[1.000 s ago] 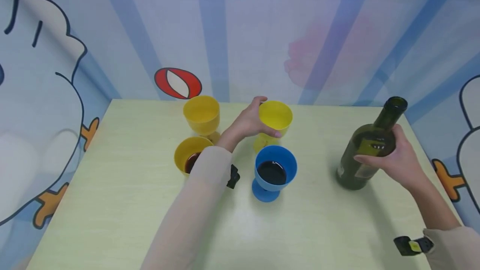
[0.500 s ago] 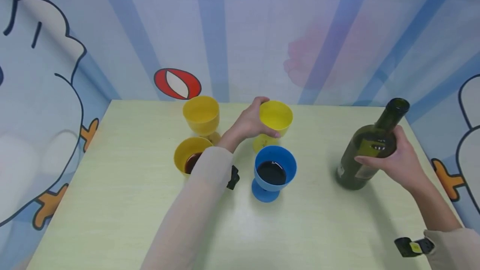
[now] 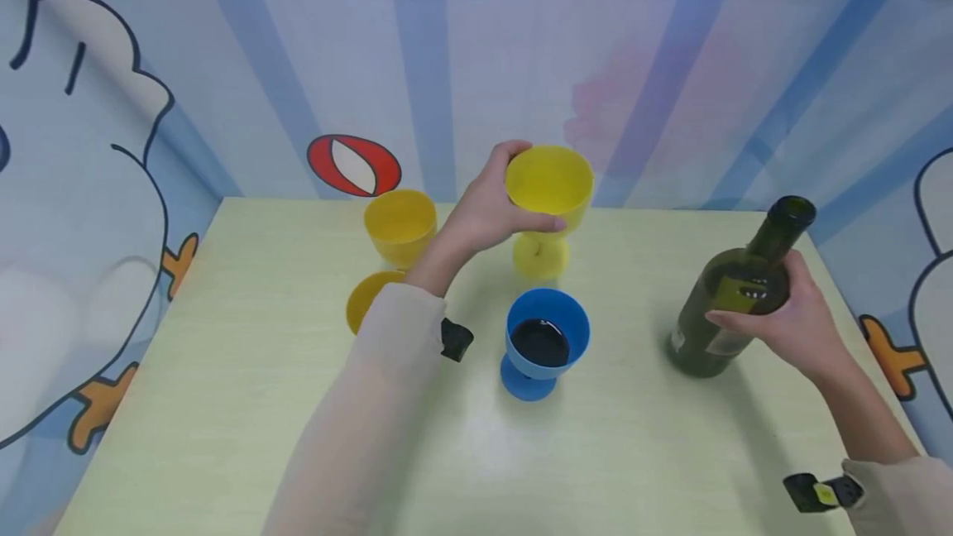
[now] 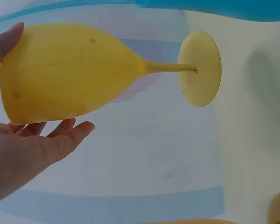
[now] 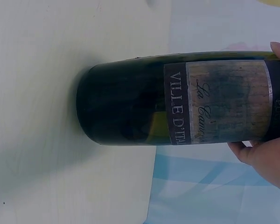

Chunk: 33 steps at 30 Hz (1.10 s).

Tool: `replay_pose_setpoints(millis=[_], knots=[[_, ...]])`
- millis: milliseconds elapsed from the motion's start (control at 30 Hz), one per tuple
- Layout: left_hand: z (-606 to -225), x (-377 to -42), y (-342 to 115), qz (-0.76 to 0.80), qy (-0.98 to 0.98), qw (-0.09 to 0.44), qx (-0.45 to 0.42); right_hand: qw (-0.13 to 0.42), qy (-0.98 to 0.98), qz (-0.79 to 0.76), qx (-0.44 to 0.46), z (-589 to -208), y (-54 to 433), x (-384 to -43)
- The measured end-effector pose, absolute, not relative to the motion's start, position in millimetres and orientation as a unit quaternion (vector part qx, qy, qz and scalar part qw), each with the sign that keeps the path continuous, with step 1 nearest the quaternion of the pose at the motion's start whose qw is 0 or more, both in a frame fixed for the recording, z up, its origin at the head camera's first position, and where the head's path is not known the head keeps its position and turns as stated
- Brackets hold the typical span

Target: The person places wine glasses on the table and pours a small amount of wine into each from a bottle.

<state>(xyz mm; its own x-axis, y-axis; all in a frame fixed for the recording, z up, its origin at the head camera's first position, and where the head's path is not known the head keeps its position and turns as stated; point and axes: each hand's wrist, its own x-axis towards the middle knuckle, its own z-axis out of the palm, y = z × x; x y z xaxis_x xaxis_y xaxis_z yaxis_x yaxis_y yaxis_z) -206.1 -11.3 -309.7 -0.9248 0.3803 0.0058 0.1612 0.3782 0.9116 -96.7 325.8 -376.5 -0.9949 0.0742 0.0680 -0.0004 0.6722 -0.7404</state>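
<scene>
My left hand (image 3: 487,205) grips the bowl of a bright yellow goblet (image 3: 549,189), thumb on the near side and fingers on the far side. In the left wrist view the goblet's stem and round foot (image 4: 199,70) hang apart from the table. My right hand (image 3: 789,317) holds a dark green wine bottle (image 3: 696,321) around its upper body at the right. Its printed label (image 5: 228,100) shows in the right wrist view, and its base appears to rest on the table. A blue goblet (image 3: 547,313) with dark liquid stands between the hands.
Two orange-yellow goblets stand left of my left arm: a back one (image 3: 400,226) and a front one (image 3: 368,300), partly covered by the sleeve. The pale table (image 3: 223,354) meets a printed cartoon backdrop (image 3: 491,48) behind and on both sides.
My left hand has raised the bright yellow goblet off the table. The sleeve now hides more of the front orange-yellow goblet. My right hand and the bottle have hardly moved.
</scene>
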Motion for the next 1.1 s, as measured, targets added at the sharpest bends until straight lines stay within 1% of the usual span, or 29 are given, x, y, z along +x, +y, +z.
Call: replay_pose_setpoints(millis=[233, 433, 633, 767, 967, 1100], knots=[[-277.2, -187.0, -31.3, 0.583, 0.785, 0.077, 0.193, 0.046, -0.921, 0.387, -0.001, -375.5, 318.3, -99.7], [-267.0, -175.1, -43.4, 0.598, 0.770, 0.065, 0.213, 0.040, -0.918, 0.395, 0.005, -373.3, 315.0, -100.6], [-272.1, -169.8, -47.6, 0.611, 0.757, 0.054, 0.225, 0.029, -0.918, 0.396, 0.017, -370.3, 310.4, -102.7], [-277.6, -168.2, -47.6, 0.610, 0.759, 0.060, 0.219, 0.023, -0.918, 0.395, 0.028, -368.4, 307.4, -105.1], [-285.8, -166.5, -47.5, 0.601, 0.767, 0.068, 0.215, 0.026, -0.932, 0.358, 0.050, -359.4, 305.5, -110.2], [-291.2, -166.2, -45.4, 0.593, 0.774, 0.068, 0.214, 0.040, -0.939, 0.333, 0.077, -347.1, 302.4, -110.6]])
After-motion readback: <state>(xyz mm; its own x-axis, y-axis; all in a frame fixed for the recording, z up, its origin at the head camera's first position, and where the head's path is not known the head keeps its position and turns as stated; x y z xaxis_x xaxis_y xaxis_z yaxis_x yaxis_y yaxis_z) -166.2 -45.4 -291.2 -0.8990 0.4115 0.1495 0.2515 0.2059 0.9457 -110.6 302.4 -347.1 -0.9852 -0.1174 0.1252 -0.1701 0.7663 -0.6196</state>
